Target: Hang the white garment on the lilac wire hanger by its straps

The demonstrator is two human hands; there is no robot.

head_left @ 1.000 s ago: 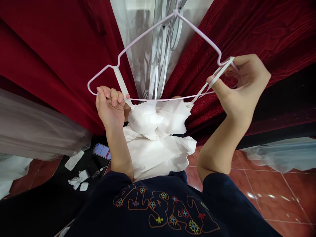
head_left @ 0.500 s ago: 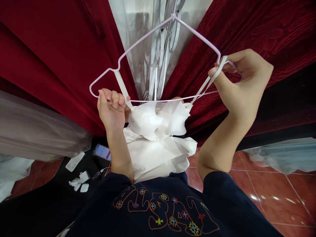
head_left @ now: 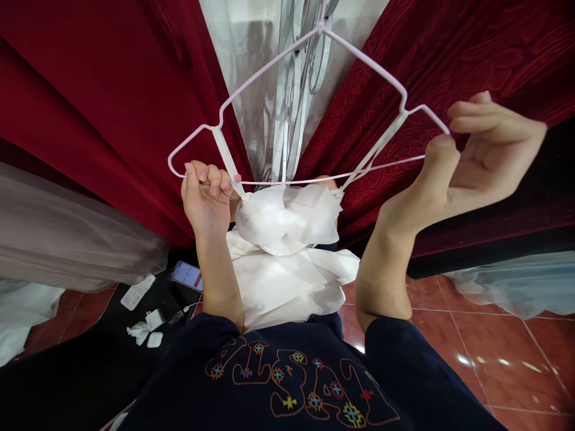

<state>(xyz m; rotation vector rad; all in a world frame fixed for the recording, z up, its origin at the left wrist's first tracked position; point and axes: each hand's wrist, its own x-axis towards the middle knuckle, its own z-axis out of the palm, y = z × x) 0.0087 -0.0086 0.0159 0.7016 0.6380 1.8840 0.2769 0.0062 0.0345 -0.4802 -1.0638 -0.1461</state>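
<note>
Left hand [head_left: 206, 206]: curling round lilac hanger [head_left: 321, 28], steadying bar
Right hand [head_left: 492, 152]: parting thumb and fingers, contact unclear
Straps [head_left: 227, 154]: sitting in notches; keeping hanger level is helping

Blk surface [head_left: 67, 383] has phone [head_left: 188, 276], chgr [head_left: 155, 319], wht case [head_left: 155, 340].

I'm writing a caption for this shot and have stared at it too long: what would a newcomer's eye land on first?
Probably the pale pink thin-framed hanger, spread across the upper middle, with a white ruffled fabric garment hanging from it by thin straps at the centre. Next, the deep red draped curtains on both sides, then the colourful stitched lettering on the dark navy shirt at the bottom.
</note>
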